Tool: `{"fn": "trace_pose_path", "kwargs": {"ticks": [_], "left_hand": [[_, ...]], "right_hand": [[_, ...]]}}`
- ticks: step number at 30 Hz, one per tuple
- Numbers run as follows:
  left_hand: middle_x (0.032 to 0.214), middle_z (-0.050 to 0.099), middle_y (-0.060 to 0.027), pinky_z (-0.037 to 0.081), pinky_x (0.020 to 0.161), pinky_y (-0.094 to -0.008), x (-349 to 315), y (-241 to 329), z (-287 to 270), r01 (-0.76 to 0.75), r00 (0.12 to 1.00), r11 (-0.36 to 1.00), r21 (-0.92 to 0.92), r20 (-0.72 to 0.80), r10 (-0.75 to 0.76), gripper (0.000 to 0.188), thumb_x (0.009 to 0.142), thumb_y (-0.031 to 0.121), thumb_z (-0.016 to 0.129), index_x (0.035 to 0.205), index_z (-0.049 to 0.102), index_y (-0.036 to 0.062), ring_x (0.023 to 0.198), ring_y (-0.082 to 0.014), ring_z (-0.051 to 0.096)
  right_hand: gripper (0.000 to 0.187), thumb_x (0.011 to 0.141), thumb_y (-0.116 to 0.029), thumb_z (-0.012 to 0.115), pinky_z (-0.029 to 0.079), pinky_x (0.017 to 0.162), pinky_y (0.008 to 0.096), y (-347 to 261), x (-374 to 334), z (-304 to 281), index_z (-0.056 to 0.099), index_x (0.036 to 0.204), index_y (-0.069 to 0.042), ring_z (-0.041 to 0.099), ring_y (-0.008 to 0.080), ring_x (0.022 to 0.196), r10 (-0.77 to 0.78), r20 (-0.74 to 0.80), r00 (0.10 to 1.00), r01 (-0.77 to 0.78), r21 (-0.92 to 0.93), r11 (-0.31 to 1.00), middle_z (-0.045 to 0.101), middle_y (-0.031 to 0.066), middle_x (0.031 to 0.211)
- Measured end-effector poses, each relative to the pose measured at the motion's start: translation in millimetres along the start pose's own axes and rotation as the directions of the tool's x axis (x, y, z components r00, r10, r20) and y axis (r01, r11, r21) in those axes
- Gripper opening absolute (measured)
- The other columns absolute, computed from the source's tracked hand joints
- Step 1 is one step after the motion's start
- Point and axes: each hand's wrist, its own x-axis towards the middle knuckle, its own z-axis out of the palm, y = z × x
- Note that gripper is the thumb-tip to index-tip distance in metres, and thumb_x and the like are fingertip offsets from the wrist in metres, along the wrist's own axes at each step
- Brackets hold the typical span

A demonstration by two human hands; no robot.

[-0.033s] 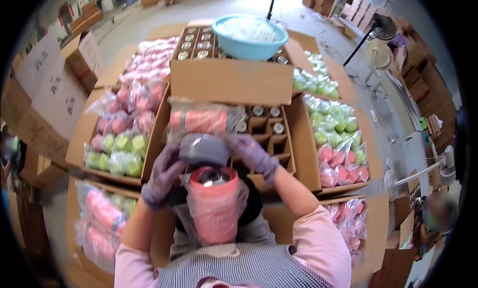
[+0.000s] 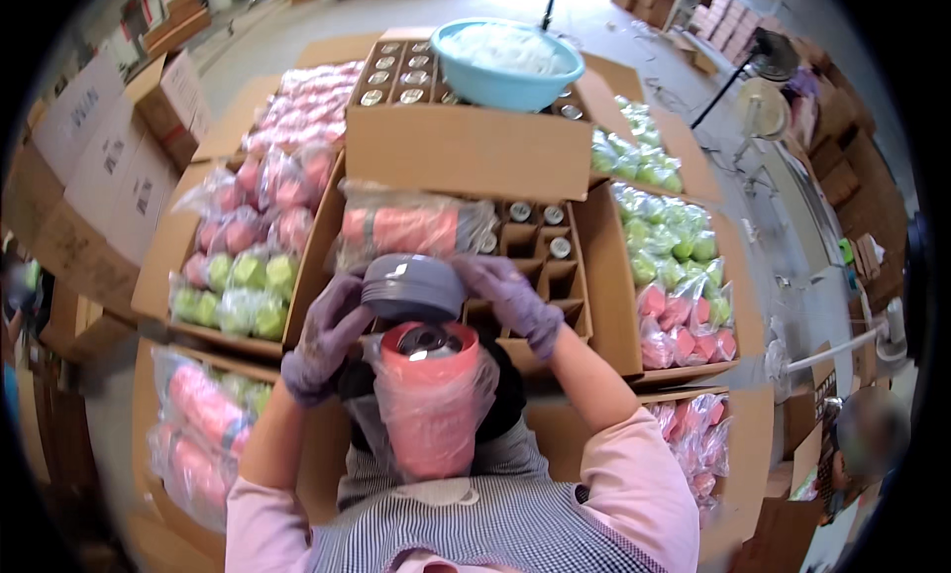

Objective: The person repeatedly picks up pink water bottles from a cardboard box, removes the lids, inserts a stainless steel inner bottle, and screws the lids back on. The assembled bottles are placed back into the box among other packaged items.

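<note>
Pink cup (image 2: pixel 431 424): at the hub of the clock for all directions below; mouth facing up, something dark and shiny inside, clear plastic bag (image 2: pixel 482 387) loose around the sides.
Grey lid (image 2: pixel 413 291): at 12 o'clock, tilted, raised just off the mouth.
Left hand (image 2: pixel 332 333): at 10 o'clock, gloved in purple, thumb and fingers clamped on the lid's left edge.
Right hand (image 2: pixel 507 301): at 1 o'clock, also gloved, fingers close together against the lid's right edge; cannot tell whether clamped there.
Wrapped bottle (image 2: pixel 411 229): at 12 o'clock, beyond the lid, pink, lying on its side in plastic.
Divided box (image 2: pixel 586 276): under the wrapped bottle, with silver-topped items in some slots toward 1 o'clock.
Blue basin (image 2: pixel 505 90): between 12 and 1 o'clock, far back, filled with whitish plastic.
Side boxes (image 2: pixel 682 377): at 10 and 2 o'clock, packed with bagged pink and green pieces.
</note>
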Motion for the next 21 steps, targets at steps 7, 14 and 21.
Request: {"fn": "trace_pose_path", "kwargs": {"ticks": [7,14,21], "left_hand": [[0.118,0.06,-0.0091,0.047,0.097,-0.0323,-2.7,-26.7,-6.3,-0.035,0.999,0.969,-0.245,-0.03,0.028,0.043,0.093,0.031,0.061,0.119,0.055,-0.0036,0.107,-0.0147,0.056],[0.139,0.051,-0.0129,0.039,0.11,-0.0363,5.4,-11.7,18.3,-0.105,0.994,0.977,-0.187,0.011,0.109,0.075,0.083,0.015,0.075,0.148,0.038,0.0014,0.129,-0.0211,0.048],[0.143,0.048,-0.0203,0.033,0.114,-0.0428,0.6,2.4,20.7,-0.11,0.983,0.989,0.098,0.157,0.094,0.065,0.081,0.039,0.071,0.131,0.06,-0.0013,0.135,-0.0317,0.046]], "right_hand": [[0.04,0.096,-0.039,0.059,0.045,0.07,0.0221,13.7,7.0,8.1,0.067,0.111,-0.003,0.053,0.0082,0.078,0.172,0.114,0.979,-0.204,0.409,0.89,0.058,-0.0009,0.086],[0.053,0.098,-0.027,0.058,0.045,0.101,0.0306,13.7,-3.9,21.5,0.046,0.143,-0.002,0.058,0.0168,0.113,0.051,0.01,0.999,-0.045,0.654,0.755,0.062,0.0128,0.117],[0.053,0.105,-0.041,0.041,0.037,0.112,0.0366,17.4,-12.6,20.5,0.061,0.129,0.002,0.055,0.0242,0.126,-0.102,0.107,0.989,0.063,0.319,0.946,0.061,0.0164,0.131]]}}
